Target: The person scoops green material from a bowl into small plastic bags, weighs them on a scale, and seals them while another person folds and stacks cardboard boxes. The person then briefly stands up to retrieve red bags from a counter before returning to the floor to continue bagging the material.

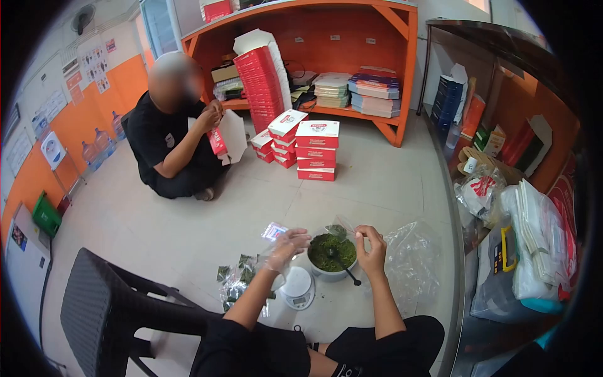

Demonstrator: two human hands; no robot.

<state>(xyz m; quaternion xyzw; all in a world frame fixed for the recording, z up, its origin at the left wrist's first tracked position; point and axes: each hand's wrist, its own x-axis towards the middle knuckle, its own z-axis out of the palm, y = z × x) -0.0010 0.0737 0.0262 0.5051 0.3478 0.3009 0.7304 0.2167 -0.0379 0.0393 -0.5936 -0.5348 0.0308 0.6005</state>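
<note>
Fingers of the right hand pinch a clear bag at the far side of the bowl; the left hand's hold, I cannot tell. Steady plastic above the bowl should limit spills.

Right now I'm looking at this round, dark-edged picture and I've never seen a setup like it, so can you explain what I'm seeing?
There is no machine here, just a person's bare forearms and hands. The single picture comes from a camera worn on that person's head, looking forward and down. The right hand pinches a small clear bag at the bowl. The left hand, in a clear glove, is close by; I can't tell whether it grips anything. On the floor are the bowl of green stuff with a dark utensil in it, a white scale, and clear bags with green contents. Further off, another person sits holding a red and white box, beside stacked boxes.
</note>
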